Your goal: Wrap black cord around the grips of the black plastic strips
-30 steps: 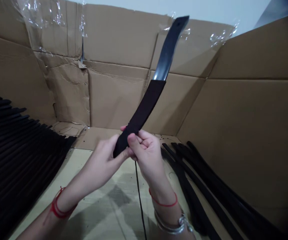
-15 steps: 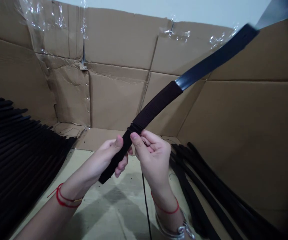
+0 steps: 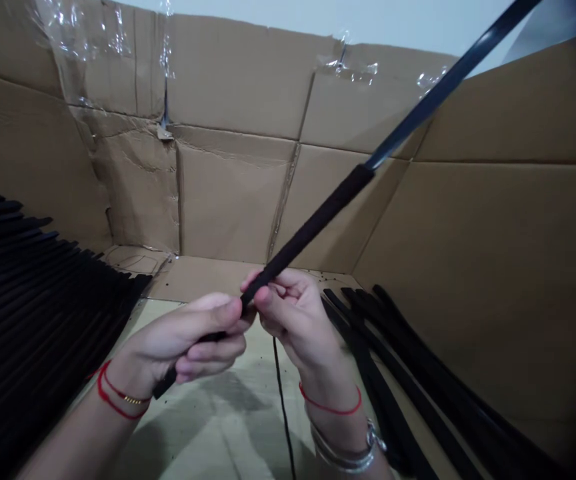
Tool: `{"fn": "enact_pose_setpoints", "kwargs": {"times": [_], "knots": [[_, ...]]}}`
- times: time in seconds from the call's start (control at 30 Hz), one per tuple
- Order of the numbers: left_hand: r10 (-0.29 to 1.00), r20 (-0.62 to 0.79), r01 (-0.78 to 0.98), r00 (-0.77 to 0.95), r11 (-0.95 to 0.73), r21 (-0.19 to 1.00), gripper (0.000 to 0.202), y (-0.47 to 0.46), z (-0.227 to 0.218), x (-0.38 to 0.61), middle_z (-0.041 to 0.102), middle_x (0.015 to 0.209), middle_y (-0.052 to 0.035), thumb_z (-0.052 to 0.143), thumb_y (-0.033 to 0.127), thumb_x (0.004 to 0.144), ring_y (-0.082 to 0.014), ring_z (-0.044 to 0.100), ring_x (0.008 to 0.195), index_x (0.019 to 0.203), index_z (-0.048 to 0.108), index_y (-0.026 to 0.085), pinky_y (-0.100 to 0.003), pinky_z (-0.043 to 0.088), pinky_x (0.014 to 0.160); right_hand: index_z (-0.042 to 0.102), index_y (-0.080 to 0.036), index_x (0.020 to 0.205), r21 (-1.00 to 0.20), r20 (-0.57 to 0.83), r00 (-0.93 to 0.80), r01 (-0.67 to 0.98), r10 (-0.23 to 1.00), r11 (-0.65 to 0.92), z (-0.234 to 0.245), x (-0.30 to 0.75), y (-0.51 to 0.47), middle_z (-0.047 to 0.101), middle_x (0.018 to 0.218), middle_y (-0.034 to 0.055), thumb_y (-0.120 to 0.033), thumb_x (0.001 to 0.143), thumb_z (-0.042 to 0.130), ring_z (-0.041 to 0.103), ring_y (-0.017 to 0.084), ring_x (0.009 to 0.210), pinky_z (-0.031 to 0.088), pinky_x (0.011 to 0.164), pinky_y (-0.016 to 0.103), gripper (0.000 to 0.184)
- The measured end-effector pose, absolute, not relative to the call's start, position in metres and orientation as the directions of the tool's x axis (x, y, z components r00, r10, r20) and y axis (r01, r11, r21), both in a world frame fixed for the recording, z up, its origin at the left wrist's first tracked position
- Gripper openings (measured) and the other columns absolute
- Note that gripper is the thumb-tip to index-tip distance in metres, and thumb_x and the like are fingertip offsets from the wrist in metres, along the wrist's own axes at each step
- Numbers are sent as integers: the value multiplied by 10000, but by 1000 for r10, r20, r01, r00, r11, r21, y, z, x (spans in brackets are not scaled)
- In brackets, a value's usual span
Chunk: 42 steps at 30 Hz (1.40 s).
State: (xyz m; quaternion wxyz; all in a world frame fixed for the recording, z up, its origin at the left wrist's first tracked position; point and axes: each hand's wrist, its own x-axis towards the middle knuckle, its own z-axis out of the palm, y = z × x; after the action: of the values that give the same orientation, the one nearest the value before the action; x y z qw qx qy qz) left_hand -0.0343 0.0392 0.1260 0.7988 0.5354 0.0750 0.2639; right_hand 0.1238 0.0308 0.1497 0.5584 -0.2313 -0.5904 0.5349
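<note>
A long, flat, curved dark piece point(image 3: 423, 110) rises from my hands towards the upper right, seen nearly edge-on, its far end out of view. Its glossy bare part meets a section wrapped in dark brown cord point(image 3: 318, 217). Closed round the lower end is my left hand point(image 3: 211, 333), with the thumb along the top. Just above it my right hand point(image 3: 291, 313) pinches at the wrapping, thumb and fingers against the piece. A loose dark cord point(image 3: 282, 393) hangs from beneath the right hand; its grip on the cord is partly hidden.
Cardboard walls point(image 3: 233, 193) with clear tape enclose the work surface point(image 3: 208, 427). Many dark strips point(image 3: 43, 320) lie side by side at left. Several more black strips point(image 3: 418, 387) lie at right, beside my right forearm.
The piece has turned about its length from its broad face to nearly edge-on, and its far end has gone out of view. My left hand has moved down and left, its fingers wrapping round more.
</note>
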Motion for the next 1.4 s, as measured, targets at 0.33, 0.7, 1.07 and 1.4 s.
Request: {"fn": "enact_pose_setpoints", "kwargs": {"times": [0.33,0.7,1.07,1.4], "knots": [[879,273,-143,392,-235,961,507,26,129,-16,424,546,25,497,606,952,-51,368,446,788,516,126,-111,286,393,709,-142,868,-908,395,-326,-280,859,311,151,129,35,459,478,-55,-434,746,776,200,26,372,109,348,202,324],[440,136,-336,888,418,844,644,44,116,-23,305,374,63,458,767,872,-51,247,251,695,490,149,-123,252,264,726,-128,833,-910,365,-477,-366,799,197,142,134,47,365,475,-83,-514,643,823,179,21,393,108,372,195,441],[876,370,13,310,-393,920,395,37,132,-22,367,628,38,543,527,949,-70,337,529,857,513,144,-134,274,455,631,-136,713,-912,341,-229,-315,912,262,138,123,56,244,484,-105,-483,733,769,137,29,416,89,385,206,374],[859,285,-311,425,-157,937,508,44,125,-16,568,617,-47,451,576,986,-90,538,543,832,534,99,-143,460,532,508,-149,583,-856,499,-149,-238,854,459,138,127,54,447,487,-47,-385,828,709,269,30,399,162,376,198,395]]}}
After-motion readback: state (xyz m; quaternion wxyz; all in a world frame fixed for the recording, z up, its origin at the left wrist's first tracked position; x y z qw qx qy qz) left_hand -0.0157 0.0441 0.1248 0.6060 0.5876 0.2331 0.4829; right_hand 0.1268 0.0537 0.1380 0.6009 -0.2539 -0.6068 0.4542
